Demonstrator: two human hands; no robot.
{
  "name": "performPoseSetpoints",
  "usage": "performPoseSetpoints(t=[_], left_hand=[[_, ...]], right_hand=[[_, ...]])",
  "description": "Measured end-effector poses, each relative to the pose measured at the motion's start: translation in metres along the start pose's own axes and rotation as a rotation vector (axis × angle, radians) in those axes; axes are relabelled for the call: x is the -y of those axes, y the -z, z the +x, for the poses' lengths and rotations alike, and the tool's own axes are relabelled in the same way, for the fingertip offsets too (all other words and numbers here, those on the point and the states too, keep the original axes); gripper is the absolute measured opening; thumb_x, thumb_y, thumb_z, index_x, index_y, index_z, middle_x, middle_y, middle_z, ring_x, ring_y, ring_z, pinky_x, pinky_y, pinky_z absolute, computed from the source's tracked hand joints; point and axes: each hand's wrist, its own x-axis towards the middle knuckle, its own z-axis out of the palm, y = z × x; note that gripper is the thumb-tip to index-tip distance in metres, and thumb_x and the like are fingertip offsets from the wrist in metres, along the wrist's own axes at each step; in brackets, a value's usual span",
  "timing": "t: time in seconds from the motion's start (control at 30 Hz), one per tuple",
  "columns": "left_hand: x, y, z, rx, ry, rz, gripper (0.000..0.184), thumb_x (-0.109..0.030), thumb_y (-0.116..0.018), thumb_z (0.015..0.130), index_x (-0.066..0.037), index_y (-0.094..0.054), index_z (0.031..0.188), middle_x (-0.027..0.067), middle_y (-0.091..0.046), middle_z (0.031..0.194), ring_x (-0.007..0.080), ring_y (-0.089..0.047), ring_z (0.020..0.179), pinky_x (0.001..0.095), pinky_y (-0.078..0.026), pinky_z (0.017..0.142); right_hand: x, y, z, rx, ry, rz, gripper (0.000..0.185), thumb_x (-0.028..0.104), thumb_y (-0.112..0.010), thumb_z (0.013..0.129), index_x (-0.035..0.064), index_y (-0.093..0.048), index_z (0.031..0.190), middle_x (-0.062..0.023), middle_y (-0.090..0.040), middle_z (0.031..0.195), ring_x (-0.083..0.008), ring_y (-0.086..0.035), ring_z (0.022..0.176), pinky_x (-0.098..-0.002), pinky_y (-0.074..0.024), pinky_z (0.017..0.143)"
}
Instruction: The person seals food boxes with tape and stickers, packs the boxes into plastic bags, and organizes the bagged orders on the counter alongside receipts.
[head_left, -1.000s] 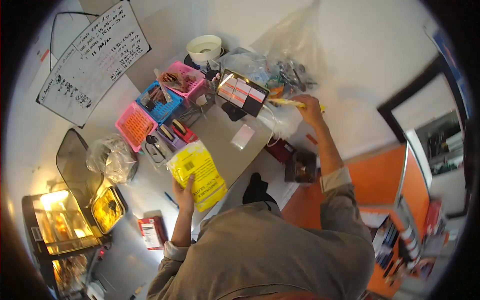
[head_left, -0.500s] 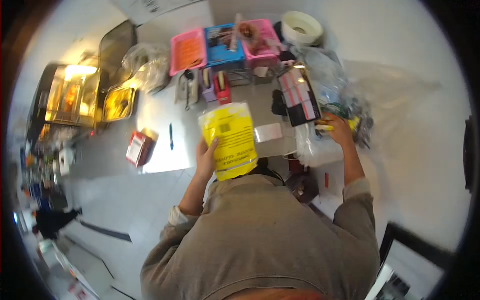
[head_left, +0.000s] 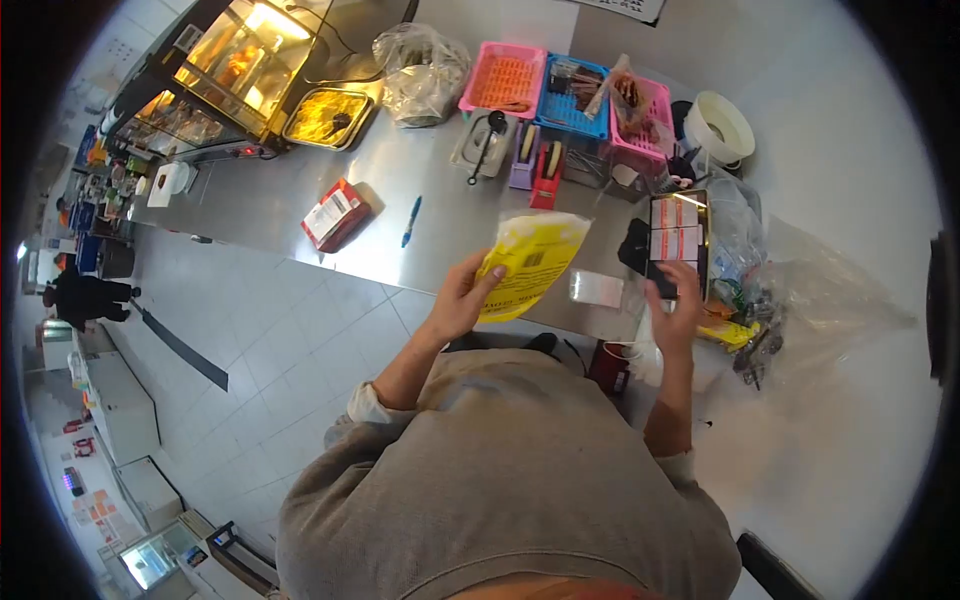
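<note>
My left hand (head_left: 460,300) grips the edge of a yellow packet of disposable plastic gloves (head_left: 538,262), thumb on its printed face. The packet is tilted above the front edge of the metal counter. My right hand (head_left: 677,310) has its fingers apart and nothing visible in them. It is at the near end of a black tray (head_left: 656,262) with white-and-red packs (head_left: 675,214) in it; whether the fingertips touch the tray I cannot tell. Between my hands a small clear-and-white packet (head_left: 597,289) lies on the counter. Some yellow packaging (head_left: 728,331) rests right of my right hand.
Pink (head_left: 503,68) and blue (head_left: 572,92) baskets line the back, behind red (head_left: 547,175) and purple (head_left: 524,158) tape dispensers. Leftward are a blue pen (head_left: 411,222), a red-and-white box (head_left: 336,215), a food tray (head_left: 328,117) and a lit display warmer (head_left: 240,65). Plastic bags (head_left: 830,300) crowd the right.
My right hand has left the yellow packaging at the right and moved left to the black tray. The glove packet has shifted and tilted in my left hand. The view has turned.
</note>
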Motion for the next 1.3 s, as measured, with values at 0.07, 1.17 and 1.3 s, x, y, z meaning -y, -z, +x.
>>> performPoseSetpoints(t=[0.07,1.17,1.3], left_hand=[[-0.015,0.021,-0.005,0.023,-0.035,0.178,0.029,-0.016,-0.055,0.096,0.0,-0.058,0.12,0.0128,-0.067,0.103,0.016,-0.062,0.091,0.0307,-0.049,0.082],[-0.088,0.245,-0.011,-0.243,-0.553,0.524,0.062,-0.032,-0.089,0.058,-0.007,-0.067,0.11,0.0171,-0.052,0.13,0.0305,-0.052,0.119,0.038,-0.04,0.101],[-0.091,0.25,0.035,0.252,-0.092,0.214,0.056,-0.025,-0.086,0.068,-0.001,-0.064,0.113,0.0144,-0.065,0.11,0.0184,-0.063,0.098,0.0312,-0.049,0.085]], right_hand=[[0.08,-0.04,0.035,0.094,0.11,0.146,0.044,0.01,-0.077,0.072,0.0072,-0.062,0.112,-0.0129,-0.059,0.114,-0.0288,-0.053,0.115,-0.0391,-0.042,0.094],[0.255,-0.243,0.109,0.339,0.465,0.706,0.021,0.01,-0.061,0.082,0.0022,-0.068,0.099,-0.0161,-0.056,0.12,-0.027,-0.055,0.113,-0.0349,-0.0425,0.098],[0.251,-0.236,0.105,0.387,0.274,0.961,0.034,0.006,-0.06,0.087,0.0015,-0.056,0.121,-0.0177,-0.055,0.124,-0.0265,-0.053,0.119,-0.0355,-0.042,0.1]])
